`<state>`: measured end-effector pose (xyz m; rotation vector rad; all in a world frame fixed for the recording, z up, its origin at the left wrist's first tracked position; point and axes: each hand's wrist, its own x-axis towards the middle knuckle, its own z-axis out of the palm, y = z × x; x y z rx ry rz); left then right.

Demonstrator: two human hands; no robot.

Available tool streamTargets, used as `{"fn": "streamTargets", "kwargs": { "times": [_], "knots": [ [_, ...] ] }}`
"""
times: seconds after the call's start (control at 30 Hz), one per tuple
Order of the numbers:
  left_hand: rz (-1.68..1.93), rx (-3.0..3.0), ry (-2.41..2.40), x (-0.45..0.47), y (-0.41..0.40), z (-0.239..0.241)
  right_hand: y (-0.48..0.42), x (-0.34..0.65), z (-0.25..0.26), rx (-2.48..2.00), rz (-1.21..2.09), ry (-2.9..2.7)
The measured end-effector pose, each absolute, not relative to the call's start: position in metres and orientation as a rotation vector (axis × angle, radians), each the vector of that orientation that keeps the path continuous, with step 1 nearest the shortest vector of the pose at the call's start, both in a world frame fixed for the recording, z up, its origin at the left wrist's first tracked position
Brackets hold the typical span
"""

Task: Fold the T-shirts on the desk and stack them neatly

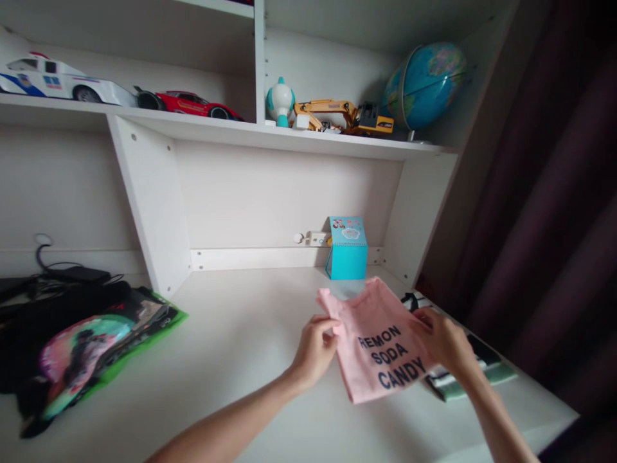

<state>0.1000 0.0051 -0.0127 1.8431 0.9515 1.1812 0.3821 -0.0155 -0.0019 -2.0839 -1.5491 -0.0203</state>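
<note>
A folded pink shirt (373,347) with dark lettering lies on the white desk (241,360) at the right. My left hand (314,350) pinches its left edge with closed fingers. My right hand (446,341) grips its right edge, fingers curled over the fabric. Beneath the pink shirt, folded striped and green clothes (463,379) poke out on the right.
A pile of dark and colourful clothes (81,347) lies at the desk's left. A turquoise box (347,249) stands at the back by a power strip. On the shelf above are toy cars (187,103), a yellow excavator (342,116) and a globe (424,83). Dark curtain at right.
</note>
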Motion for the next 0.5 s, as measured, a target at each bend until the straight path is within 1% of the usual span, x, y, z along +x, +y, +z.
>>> {"fn": "streamTargets", "kwargs": {
  "times": [0.13,0.27,0.5],
  "knots": [
    [1.245,1.849,0.832,0.178,0.016,-0.005,-0.018,0.451,0.016,-2.335,-0.164,-1.327],
    [1.3,1.85,0.834,0.236,0.022,-0.019,-0.01,0.494,0.015,-2.425,-0.19,-1.223],
    [1.246,1.795,0.978,0.269,0.035,-0.051,0.015,0.518,-0.015,-2.478,-0.156,-1.155]
  ]
}}
